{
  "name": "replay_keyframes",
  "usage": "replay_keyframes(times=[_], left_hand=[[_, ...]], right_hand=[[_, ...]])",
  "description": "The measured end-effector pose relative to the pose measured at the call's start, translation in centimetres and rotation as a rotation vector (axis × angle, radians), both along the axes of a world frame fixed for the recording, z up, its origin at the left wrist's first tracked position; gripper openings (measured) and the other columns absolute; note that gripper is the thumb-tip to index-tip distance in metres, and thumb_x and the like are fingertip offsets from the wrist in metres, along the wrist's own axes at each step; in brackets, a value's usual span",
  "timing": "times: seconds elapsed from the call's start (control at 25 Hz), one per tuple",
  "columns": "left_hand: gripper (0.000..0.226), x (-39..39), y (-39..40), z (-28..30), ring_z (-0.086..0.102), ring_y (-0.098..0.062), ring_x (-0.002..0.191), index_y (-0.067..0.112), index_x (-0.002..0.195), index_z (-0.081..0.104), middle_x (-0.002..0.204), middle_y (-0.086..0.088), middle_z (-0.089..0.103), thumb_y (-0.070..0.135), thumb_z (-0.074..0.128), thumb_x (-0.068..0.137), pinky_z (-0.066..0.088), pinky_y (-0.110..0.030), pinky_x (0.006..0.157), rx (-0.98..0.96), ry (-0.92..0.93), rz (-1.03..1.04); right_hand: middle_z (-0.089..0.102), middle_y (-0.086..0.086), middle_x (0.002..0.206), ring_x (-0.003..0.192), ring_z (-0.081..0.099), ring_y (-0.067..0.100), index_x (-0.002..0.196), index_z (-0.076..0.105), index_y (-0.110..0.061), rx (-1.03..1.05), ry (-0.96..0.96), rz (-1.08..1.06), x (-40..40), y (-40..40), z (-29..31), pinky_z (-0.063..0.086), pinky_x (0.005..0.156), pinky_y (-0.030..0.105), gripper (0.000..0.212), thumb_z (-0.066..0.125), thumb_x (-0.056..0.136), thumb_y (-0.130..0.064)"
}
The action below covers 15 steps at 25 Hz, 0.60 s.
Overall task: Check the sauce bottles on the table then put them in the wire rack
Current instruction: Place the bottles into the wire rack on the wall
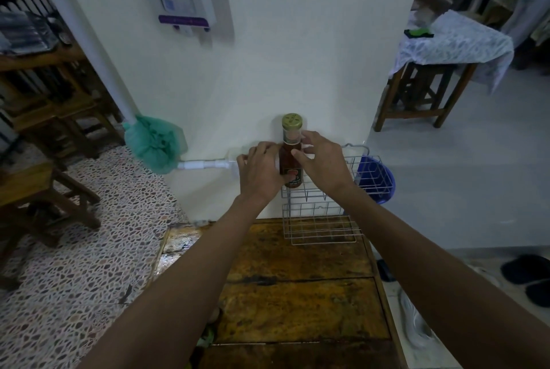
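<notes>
Sauce bottle (291, 167) with a gold cap stands upright at the left end of the upper tier of a white wire rack (369, 182), mounted on the wall above a wooden table (297, 294). The left hand (262, 172) grips its body. The right hand (323, 160) holds its shoulder, fingers spread.

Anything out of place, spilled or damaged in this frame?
Nothing wrong with the sauce bottle: it is upright and capped, held by the left hand and right hand at the wire rack. Odd: a green bag is bunched around the pipe, and the table is heavily stained.
</notes>
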<state>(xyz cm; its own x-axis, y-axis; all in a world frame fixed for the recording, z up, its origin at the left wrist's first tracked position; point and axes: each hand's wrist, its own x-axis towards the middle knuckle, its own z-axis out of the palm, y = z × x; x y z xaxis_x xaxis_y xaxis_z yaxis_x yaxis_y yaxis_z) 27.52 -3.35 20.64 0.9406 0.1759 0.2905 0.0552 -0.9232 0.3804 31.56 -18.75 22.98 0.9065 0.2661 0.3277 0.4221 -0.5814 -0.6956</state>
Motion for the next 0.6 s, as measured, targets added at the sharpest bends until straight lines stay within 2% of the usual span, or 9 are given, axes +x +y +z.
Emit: replay_keyframes(times=[0.2, 0.28, 0.4, 0.48, 0.6], left_hand=[[0.064, -6.5, 2.2, 0.1, 0.05, -0.025, 0.131, 0.024, 0.143, 0.055, 0.14, -0.001, 0.056, 0.052, 0.072, 0.089, 0.032, -0.046, 0.107, -0.049, -0.029, 0.011], [0.061, -11.2, 4.6, -1.0, 0.051, -0.023, 0.131, 0.026, 0.143, 0.054, 0.14, -0.001, 0.057, 0.057, 0.066, 0.092, 0.029, -0.046, 0.109, -0.026, 0.009, 0.051], [0.056, -19.1, 10.7, -3.7, 0.056, -0.022, 0.126, 0.027, 0.139, 0.058, 0.136, 0.0, 0.06, 0.057, 0.067, 0.092, 0.03, -0.048, 0.109, -0.081, 0.115, 0.201], [0.044, -24.1, 15.0, -6.0, 0.062, -0.022, 0.117, 0.026, 0.129, 0.063, 0.124, 0.001, 0.065, 0.05, 0.07, 0.093, 0.035, -0.05, 0.106, -0.134, 0.145, 0.31], [0.022, -30.2, 20.1, -9.7, 0.068, -0.016, 0.102, 0.027, 0.118, 0.067, 0.109, 0.008, 0.069, 0.033, 0.069, 0.097, 0.047, -0.056, 0.101, -0.254, 0.172, 0.394]], right_hand=[[0.066, 0.01, 0.12, 0.103, 0.065, 0.025, 0.127, 0.057, -0.014, -0.099, -0.14, -0.01, -4.7, 0.0, 0.4, 0.056, 0.087, 0.044, 0.036, 0.065, 0.095, -0.028], [0.066, 0.012, 0.119, 0.101, 0.065, 0.029, 0.127, 0.059, -0.012, -0.15, -0.219, 0.086, -7.9, 1.1, -0.3, 0.057, 0.084, 0.041, 0.037, 0.066, 0.094, -0.026], [0.064, 0.007, 0.121, 0.106, 0.063, 0.026, 0.13, 0.058, -0.017, -0.256, -0.131, 0.276, -13.1, 5.1, -2.7, 0.055, 0.085, 0.04, 0.038, 0.064, 0.094, -0.029], [0.063, 0.005, 0.121, 0.109, 0.061, 0.026, 0.129, 0.057, -0.02, -0.321, -0.066, 0.428, -16.5, 8.4, -4.8, 0.054, 0.087, 0.042, 0.038, 0.062, 0.094, -0.032], [0.061, 0.008, 0.129, 0.118, 0.056, 0.029, 0.133, 0.057, -0.018, -0.415, -0.085, 0.648, -20.9, 13.4, -7.4, 0.051, 0.092, 0.042, 0.042, 0.062, 0.094, -0.033]])
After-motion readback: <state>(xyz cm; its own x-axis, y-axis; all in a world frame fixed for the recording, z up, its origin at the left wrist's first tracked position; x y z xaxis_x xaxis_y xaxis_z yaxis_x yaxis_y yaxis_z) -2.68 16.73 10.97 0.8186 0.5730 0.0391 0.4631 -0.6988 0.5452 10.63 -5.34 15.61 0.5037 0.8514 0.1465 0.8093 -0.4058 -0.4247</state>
